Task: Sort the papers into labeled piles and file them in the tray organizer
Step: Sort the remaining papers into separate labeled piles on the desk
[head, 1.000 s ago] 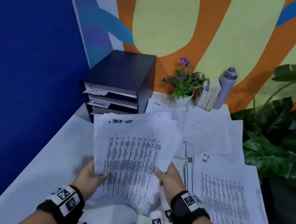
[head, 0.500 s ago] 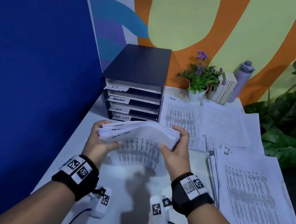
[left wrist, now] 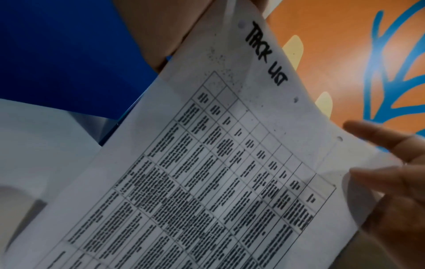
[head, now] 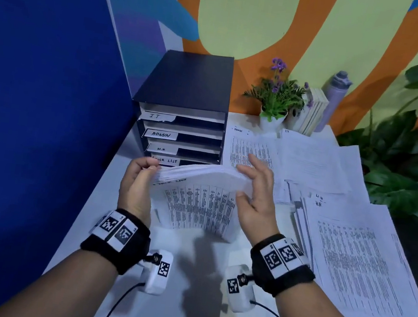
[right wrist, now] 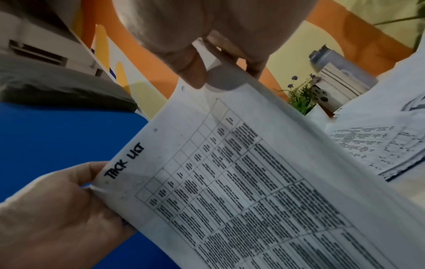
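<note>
A thick stack of printed papers (head: 199, 205) marked "TACK LIST" (left wrist: 266, 54) stands tilted on its lower edge on the white table, just in front of the tray organizer (head: 186, 81). My left hand (head: 138, 183) grips its top left corner, fingers curled round the edge. At the top right corner is my right hand (head: 256, 191); in the right wrist view its thumb (right wrist: 190, 71) lies on the front sheet and its fingers reach behind the stack, stretched out loosely. The dark organizer has slots labelled IT, ADMIN, H.R and TASK LIST (head: 165, 160).
Sorted piles lie on the table to the right: ADMIN (head: 251, 148), IT (head: 313, 161) and HR (head: 362, 258). At the back stand a small flower pot (head: 272, 121), books (head: 312, 113) and a bottle (head: 335, 95). A blue wall (head: 36, 109) closes the left; a large plant (head: 400, 170) stands at right.
The stack went from facing me to standing on its lower edge before the organizer. Since half a second ago my right fingers have stretched out from a tighter grip.
</note>
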A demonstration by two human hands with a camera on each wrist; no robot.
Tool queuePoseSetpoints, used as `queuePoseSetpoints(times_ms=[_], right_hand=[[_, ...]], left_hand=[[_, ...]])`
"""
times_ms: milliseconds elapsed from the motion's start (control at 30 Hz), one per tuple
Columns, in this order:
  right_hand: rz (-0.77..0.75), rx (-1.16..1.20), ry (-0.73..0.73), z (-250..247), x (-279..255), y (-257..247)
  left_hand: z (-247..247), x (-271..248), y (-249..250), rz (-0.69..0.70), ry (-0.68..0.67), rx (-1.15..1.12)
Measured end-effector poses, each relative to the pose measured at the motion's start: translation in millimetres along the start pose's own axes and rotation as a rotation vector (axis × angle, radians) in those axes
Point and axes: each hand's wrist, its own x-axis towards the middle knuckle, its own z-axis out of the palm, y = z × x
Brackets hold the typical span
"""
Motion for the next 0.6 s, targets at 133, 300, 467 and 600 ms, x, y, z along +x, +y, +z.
queuePoseSetpoints(times_ms=[133,300,467,600], right_hand=[[0.114,0.157,0.04,3.0,-3.5,-0.9],[0.426,0.382,0.011,5.3,-2.7,6.4],[0.519,0.353,0.031,10.6,4.1,8.4],[0.564,0.353,0.036,10.5,6.8,9.6]], left_hand=[[-7.1,-1.1,-6.1,0.107,-0.08,0.022],[-26.5,4.0,-23.5,-0.116,-0.285,0.179],[-20.5,18.7,-44.4,-0.228,-0.113,0.303],[-11.8,15.8,-44.2,-0.242,-0.109,0.24]])
